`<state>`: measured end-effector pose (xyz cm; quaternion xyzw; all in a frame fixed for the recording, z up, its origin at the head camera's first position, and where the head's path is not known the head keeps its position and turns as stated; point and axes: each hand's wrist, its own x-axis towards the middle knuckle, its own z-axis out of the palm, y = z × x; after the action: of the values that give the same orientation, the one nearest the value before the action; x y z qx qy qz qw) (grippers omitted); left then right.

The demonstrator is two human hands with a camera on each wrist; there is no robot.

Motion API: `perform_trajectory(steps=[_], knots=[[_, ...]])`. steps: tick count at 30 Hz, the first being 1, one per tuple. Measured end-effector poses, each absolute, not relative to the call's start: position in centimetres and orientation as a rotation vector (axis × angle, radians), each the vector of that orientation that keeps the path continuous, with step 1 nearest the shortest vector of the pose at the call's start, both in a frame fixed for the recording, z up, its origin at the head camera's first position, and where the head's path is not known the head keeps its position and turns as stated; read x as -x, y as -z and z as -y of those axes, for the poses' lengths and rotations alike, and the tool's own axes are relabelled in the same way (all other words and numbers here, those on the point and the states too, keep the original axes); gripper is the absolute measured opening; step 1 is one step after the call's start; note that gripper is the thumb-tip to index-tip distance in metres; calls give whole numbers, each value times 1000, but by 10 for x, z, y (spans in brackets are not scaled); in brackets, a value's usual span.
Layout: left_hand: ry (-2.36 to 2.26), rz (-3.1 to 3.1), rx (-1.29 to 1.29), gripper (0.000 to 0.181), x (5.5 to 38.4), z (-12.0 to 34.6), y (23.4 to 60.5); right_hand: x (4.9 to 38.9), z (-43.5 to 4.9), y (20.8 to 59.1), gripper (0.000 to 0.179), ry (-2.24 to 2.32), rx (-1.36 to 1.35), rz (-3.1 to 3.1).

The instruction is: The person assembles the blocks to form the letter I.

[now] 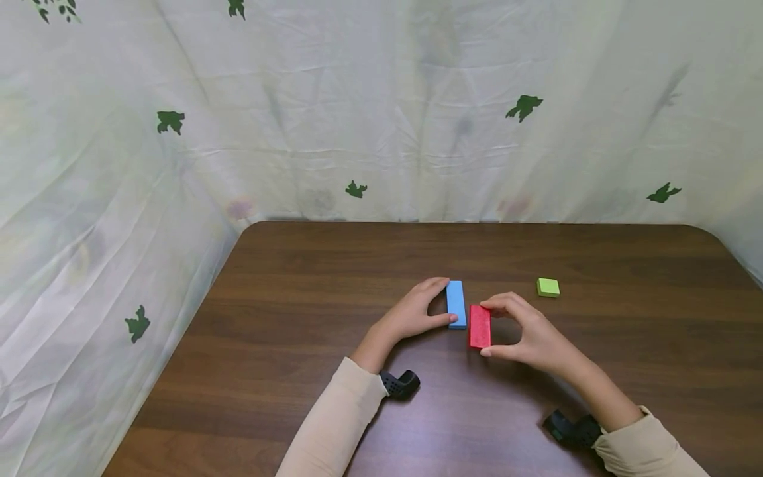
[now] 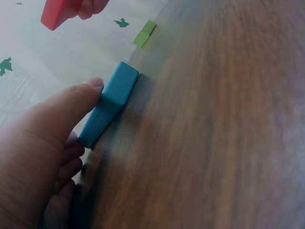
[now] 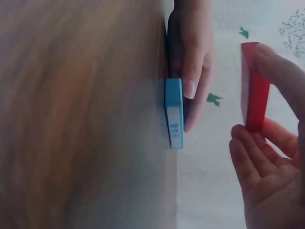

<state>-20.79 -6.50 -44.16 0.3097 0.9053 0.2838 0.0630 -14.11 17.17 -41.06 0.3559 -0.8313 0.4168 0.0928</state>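
The right hand (image 1: 536,338) pinches the red block (image 1: 479,326) above the table (image 1: 322,265); its long axis goes from thumb to fingers, pointing away from the person. Beside this grip, the left hand (image 1: 411,313) holds the blue block (image 1: 456,303), similarly pointed.

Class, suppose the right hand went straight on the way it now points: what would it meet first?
Probably the blue block, just beyond the red block that the right hand holds. The red block looks raised, though, so it might pass above.
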Motion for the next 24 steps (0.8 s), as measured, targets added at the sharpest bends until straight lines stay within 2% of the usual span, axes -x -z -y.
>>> perform_trajectory(steps=[24], knots=[[-864, -2734, -945, 74, 208, 64, 440, 140, -167, 430, 61, -1323, -1055, 2748]])
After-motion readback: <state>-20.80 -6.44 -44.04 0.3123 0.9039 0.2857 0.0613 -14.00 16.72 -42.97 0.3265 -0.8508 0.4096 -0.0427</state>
